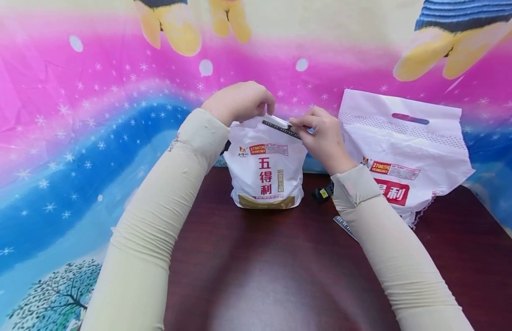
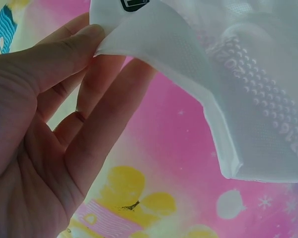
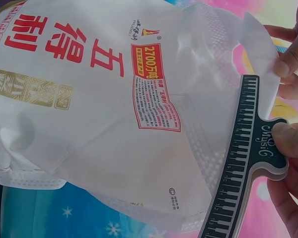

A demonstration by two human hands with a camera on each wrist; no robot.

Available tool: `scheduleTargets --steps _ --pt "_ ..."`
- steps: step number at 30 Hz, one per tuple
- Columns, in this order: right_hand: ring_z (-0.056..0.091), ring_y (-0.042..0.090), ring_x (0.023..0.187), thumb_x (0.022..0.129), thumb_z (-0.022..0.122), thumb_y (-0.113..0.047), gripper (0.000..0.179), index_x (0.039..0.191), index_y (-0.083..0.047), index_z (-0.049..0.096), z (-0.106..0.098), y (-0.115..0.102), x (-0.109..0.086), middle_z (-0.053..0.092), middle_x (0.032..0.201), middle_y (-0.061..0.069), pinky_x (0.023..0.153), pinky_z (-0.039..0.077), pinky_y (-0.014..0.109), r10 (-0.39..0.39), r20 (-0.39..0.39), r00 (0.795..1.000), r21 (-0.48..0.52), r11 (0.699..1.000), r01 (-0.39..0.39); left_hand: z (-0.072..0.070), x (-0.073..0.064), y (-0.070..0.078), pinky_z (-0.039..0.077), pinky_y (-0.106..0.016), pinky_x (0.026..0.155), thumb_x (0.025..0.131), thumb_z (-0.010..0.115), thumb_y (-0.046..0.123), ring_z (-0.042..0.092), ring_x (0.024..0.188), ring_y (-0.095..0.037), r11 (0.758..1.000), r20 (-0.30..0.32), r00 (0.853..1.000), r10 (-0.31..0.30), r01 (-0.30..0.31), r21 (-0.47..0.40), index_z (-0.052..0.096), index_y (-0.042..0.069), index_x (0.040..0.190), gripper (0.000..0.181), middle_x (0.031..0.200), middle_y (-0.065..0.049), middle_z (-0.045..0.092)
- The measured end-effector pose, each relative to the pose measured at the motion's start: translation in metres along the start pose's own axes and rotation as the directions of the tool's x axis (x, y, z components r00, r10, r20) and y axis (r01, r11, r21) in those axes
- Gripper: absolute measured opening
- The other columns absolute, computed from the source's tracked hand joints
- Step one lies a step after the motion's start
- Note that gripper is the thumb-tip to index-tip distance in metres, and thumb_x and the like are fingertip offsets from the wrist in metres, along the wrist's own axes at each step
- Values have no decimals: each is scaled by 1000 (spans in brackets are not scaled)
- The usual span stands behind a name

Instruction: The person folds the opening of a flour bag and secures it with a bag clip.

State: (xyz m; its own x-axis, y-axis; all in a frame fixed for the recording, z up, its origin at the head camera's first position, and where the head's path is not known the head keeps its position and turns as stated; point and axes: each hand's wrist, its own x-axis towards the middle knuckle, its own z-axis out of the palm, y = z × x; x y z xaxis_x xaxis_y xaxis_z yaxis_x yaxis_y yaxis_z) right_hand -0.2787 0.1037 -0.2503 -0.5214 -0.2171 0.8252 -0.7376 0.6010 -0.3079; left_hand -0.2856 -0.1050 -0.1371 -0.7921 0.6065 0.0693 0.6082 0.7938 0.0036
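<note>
A white flour bag [image 1: 253, 184] with red lettering stands upright on the table. My left hand [image 1: 241, 99] pinches the top edge of the bag, and in the left wrist view its thumb and fingers [image 2: 72, 47] hold a corner of the white material. My right hand [image 1: 324, 133] grips the tab of a black clip [image 1: 278, 128] between thumb and fingers. Seen in the right wrist view, the long clip [image 3: 241, 144] carries a piano-key print and lies across the bag's upper edge. Whether its far side has closed over the edge is hidden.
A second white bag [image 1: 388, 122] with a cut-out handle stands at the right. A black object with a yellow label [image 1: 323, 193] and a keyboard-patterned strip [image 1: 344, 226] lie near my right sleeve on the dark table [image 1: 239, 257]. A colourful printed cloth [image 1: 127, 101] hangs behind.
</note>
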Motion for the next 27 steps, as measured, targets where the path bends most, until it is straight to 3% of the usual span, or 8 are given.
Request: scheduleTargets --steps 11,18,27 --pt "58 25 80 87 78 -2 15 103 -2 80 -1 2 -2 67 86 13 67 42 29 15 21 1000 -3 1000 -15 2 1 0 45 -37 92 101 47 1 55 107 -23 1000 2 1000 7 -7 4 72 12 118 31 123 -7 64" --pt "64 27 89 89 77 -3 16 104 0 79 -1 2 -2 66 90 14 74 54 44 37 38 999 -12 999 -37 1 2 2 46 -37 93 102 50 3 55 108 -22 1000 -9 1000 3 -3 16 72 12 116 28 122 -7 65" --pt "62 29 91 90 76 -2 17 107 0 77 -3 5 -4 64 91 15 78 53 41 -14 53 998 -40 999 16 1 3 5 47 -38 94 102 52 5 55 109 -22 999 6 1000 -26 26 28 71 13 119 27 125 -6 65"
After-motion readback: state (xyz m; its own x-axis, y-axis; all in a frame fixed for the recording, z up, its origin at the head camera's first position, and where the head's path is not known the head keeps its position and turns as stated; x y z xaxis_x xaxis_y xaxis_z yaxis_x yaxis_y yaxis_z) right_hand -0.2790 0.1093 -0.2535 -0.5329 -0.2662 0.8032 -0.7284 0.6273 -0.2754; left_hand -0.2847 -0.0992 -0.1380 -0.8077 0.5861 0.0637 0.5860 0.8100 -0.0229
